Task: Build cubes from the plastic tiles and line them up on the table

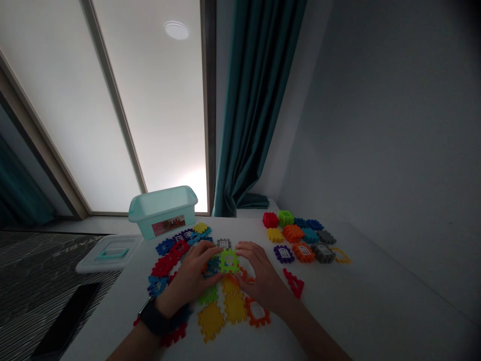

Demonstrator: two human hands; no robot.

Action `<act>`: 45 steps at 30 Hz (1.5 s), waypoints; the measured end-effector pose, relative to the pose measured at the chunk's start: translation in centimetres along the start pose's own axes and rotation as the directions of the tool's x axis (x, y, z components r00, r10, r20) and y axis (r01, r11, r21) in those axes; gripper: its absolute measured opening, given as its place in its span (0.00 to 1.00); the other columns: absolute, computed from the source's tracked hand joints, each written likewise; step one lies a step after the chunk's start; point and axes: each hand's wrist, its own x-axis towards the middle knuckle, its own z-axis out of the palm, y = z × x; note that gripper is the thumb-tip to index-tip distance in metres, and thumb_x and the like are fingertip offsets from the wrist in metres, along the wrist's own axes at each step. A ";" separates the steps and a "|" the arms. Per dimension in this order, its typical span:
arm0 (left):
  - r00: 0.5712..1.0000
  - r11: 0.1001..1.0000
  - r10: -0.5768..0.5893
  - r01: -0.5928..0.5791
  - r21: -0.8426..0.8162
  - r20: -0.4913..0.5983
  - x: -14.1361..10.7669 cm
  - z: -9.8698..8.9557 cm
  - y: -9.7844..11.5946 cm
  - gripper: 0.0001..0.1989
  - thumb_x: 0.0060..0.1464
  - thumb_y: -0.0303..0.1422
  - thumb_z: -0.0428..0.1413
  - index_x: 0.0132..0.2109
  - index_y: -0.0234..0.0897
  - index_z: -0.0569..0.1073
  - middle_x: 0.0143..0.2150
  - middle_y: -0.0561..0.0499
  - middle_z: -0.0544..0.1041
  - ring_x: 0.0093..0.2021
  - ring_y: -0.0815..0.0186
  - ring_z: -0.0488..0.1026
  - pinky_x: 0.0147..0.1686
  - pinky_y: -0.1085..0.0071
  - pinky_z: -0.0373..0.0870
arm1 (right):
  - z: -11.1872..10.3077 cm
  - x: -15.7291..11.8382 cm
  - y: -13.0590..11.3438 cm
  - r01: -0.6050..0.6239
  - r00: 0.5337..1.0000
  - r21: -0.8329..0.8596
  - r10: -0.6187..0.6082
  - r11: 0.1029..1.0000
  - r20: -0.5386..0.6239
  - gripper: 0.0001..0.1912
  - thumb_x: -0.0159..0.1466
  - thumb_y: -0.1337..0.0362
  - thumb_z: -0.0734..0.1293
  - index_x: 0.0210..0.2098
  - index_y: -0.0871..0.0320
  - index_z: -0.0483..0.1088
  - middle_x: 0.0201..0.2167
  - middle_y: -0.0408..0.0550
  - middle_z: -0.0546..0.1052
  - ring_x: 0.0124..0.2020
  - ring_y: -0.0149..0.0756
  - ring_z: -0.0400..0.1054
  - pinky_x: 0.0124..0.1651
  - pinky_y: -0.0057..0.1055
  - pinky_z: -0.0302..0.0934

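Observation:
My left hand [190, 276] and my right hand [259, 273] close in from both sides on a small cluster of interlocking plastic waffle blocks. A lime green block [229, 261] sits on top, with a grey window block [224, 244] just beyond it. The fingers of both hands press against the cluster, and its lower pieces are partly hidden. Yellow blocks [211, 321] and an orange window block [257, 312] lie near my wrists. Red and blue blocks [163, 265] spread out left of my left hand. A black watch [152, 317] circles my left wrist.
Several more coloured blocks [296, 240] lie to the right on the white surface [361, 296], and a red triangular piece [293, 283] lies nearer. A pale teal plastic box [162, 210] stands at the back, with its lid [108, 253] and a black phone [65, 321] to the left.

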 end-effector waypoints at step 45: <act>0.943 0.831 -0.155 0.285 -0.477 0.295 0.7 -0.3 0.5 0.16 0.65 0.41 0.52 0.32 0.38 0.73 0.42 0.48 0.71 0.42 0.62 0.71 0.44 0.66 0.73 | 0.7 0.6 -0.8 -0.507 0.823 0.581 0.558 0.636 0.108 0.12 0.68 0.58 0.62 0.29 0.55 0.66 0.48 0.52 0.75 0.43 0.43 0.76 0.38 0.37 0.76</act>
